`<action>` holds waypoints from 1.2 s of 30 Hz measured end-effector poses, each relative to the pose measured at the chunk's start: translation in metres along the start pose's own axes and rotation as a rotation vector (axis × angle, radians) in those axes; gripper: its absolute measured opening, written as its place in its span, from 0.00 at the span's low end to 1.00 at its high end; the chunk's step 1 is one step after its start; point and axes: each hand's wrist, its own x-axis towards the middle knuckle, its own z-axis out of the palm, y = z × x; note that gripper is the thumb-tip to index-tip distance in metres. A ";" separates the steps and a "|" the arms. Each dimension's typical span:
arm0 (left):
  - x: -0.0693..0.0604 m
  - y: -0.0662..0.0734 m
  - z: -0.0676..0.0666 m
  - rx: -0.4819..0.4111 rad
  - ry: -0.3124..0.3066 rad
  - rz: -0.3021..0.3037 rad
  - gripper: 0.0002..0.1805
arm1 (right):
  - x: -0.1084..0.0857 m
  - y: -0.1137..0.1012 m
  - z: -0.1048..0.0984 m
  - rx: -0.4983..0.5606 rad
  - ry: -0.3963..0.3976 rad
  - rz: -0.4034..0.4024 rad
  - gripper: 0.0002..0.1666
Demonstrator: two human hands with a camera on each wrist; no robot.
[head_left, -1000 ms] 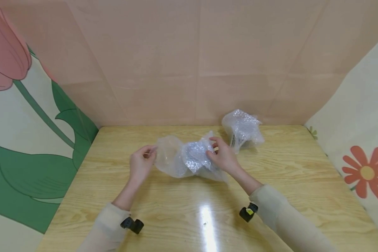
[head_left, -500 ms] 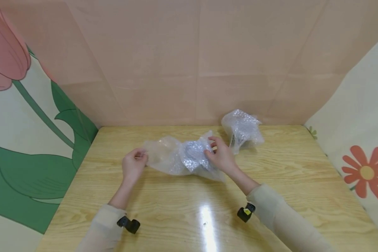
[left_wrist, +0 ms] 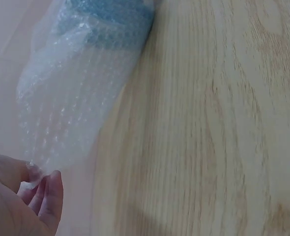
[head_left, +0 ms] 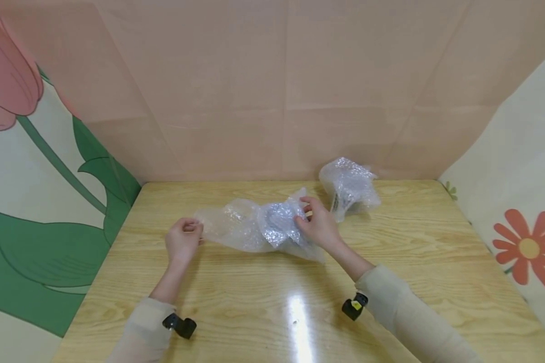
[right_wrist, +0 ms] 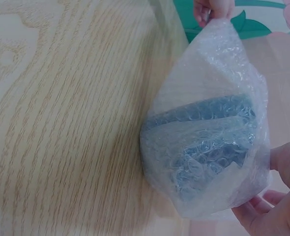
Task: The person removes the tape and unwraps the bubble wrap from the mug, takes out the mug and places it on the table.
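A sheet of bubble wrap (head_left: 240, 224) lies stretched across the table around a bluish object (right_wrist: 209, 152), whose kind the wrap hides. My left hand (head_left: 183, 242) pinches the sheet's far left end between thumb and fingers, as the left wrist view also shows. At the other end, my right hand (head_left: 320, 224) grips the wrapped bundle (head_left: 281, 222), thumb on the near side and fingers at the back. Behind the right hand sits a second bubble-wrapped bundle (head_left: 349, 186), touched by neither hand.
The wood-grain table (head_left: 236, 302) ends at a pinkish-beige backdrop (head_left: 218, 101). Flower-printed panels stand at both sides, a tulip (head_left: 9, 65) on the left and a red flower (head_left: 529, 249) on the right.
My left hand has moved left and slightly nearer, drawing the bubble wrap out longer. My right hand stays almost in place on the bundle. The second bundle has not moved.
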 end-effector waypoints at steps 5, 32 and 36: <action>0.001 -0.006 -0.004 0.066 0.003 -0.017 0.09 | 0.000 0.000 0.000 -0.007 -0.003 -0.001 0.30; 0.002 -0.029 -0.016 0.247 -0.048 -0.079 0.14 | 0.000 -0.005 -0.004 -0.030 -0.035 0.021 0.30; 0.002 -0.030 -0.016 0.274 -0.046 -0.069 0.13 | 0.000 -0.006 -0.004 -0.020 -0.041 0.024 0.30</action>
